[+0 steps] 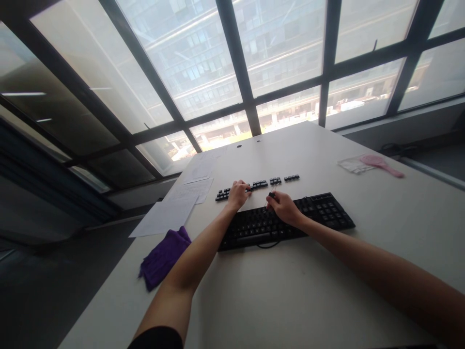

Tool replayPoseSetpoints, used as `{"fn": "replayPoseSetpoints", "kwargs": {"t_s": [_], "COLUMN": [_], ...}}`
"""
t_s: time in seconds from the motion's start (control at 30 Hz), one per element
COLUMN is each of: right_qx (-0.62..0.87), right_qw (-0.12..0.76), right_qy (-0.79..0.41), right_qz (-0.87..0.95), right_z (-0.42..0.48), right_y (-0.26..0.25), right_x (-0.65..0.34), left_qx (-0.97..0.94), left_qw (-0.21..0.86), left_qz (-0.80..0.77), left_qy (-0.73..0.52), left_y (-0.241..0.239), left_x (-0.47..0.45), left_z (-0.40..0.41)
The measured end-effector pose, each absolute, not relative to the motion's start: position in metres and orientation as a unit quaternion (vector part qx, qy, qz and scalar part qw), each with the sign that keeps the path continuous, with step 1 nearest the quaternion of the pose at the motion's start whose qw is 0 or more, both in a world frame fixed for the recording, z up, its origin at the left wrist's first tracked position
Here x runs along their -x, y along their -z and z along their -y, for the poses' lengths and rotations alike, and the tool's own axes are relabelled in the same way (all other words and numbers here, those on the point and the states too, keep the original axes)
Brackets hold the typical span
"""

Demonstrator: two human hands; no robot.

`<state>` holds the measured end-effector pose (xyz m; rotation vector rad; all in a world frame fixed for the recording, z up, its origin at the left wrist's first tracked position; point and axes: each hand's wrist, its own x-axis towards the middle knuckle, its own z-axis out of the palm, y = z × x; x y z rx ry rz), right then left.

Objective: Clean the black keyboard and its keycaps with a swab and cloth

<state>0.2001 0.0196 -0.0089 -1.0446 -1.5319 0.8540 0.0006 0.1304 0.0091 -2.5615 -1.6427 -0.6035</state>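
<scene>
A black keyboard (257, 227) lies across the white desk, its upper part partly hidden by my hands. Behind it, loose black keycaps (259, 184) stand in a broken line of groups. My left hand (239, 195) is at the left part of this line, fingers curled and thumb bent in around a dark keycap. Above the keyboard's middle, my right hand (285, 208) pinches a small tool with a dark grip and thin wire loops, which looks like a wire keycap puller (271, 195). Its lower wire end is close to the keys; whether it touches them I cannot tell.
A crumpled purple cloth (164, 257) is on the desk beside my left forearm. Sheets of paper (165, 216) run along the left edge. At the right lie a pink brush (381, 164) and a clear plastic bag (354, 165). A cable (269, 246) curls out at the keyboard's near edge.
</scene>
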Motion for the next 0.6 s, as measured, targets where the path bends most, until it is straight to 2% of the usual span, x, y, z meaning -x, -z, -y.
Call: {"fn": "replayPoseSetpoints", "kwargs": {"t_s": [0.23, 0.33, 0.47, 0.6], "right_qx": [0.437, 0.454, 0.464, 0.460], "right_qw": [0.554, 0.570, 0.519, 0.467], "right_qy": [-0.360, -0.346, -0.315, -0.292], "right_qz": [0.611, 0.591, 0.645, 0.697], "right_z": [-0.024, -0.025, -0.023, -0.023], "right_y": [0.011, 0.009, 0.004, 0.003], "right_x": [-0.202, -0.204, -0.208, -0.212], "left_qx": [0.829, 0.849, 0.868, 0.858], "left_qw": [0.018, -0.016, -0.083, -0.104], "left_qz": [0.516, 0.471, 0.416, 0.411], "left_qy": [0.217, 0.240, 0.257, 0.289], "left_y": [-0.024, -0.026, -0.018, -0.005], "left_x": [-0.005, -0.016, -0.033, -0.040], "left_z": [-0.112, -0.083, -0.038, -0.014]}}
